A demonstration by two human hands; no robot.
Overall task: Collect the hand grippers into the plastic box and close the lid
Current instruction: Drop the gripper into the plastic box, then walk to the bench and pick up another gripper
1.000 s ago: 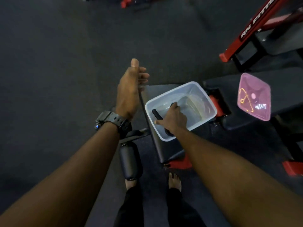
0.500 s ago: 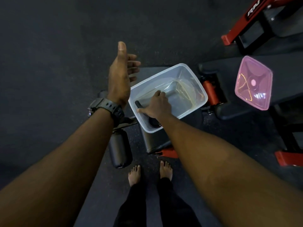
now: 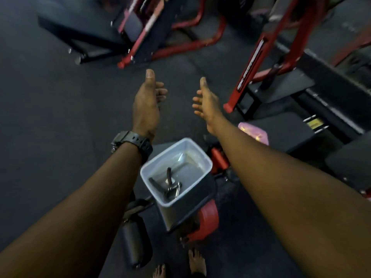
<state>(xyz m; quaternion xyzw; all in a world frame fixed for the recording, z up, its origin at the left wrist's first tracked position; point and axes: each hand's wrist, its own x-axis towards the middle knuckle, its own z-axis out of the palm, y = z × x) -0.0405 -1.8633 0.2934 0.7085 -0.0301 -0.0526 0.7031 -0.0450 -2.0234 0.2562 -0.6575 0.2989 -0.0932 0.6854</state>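
**Both hands up and holding nothing, gripper's in the box**

Left hand [image 3: 147,105] is raised out in front, thumb pointing away, fingers loosely curled with nothing in them. Black watch [image 3: 131,142] on that wrist. Right hand [image 3: 206,103] is up beside it, well apart, fingers spread and relaxed, also holding nothing. Both are above the dark gym floor [image 3: 50,107], clear of the box.

Down between the forearms sits the clear plastic box [image 3: 197,160], lid off, resting on a black bench pad [image 3: 188,211]. One hand gripper [image 3: 168,184] lies inside near the closer end, black handles splayed and the metal spring coil showing. The pink lid [image 3: 254,133] is on another black pad to the right, partly hidden by the right forearm. Red-framed gym machines [image 3: 251,63] stand further back, kinda blurry. Bare feet [image 3: 196,263] at the bottom edge.
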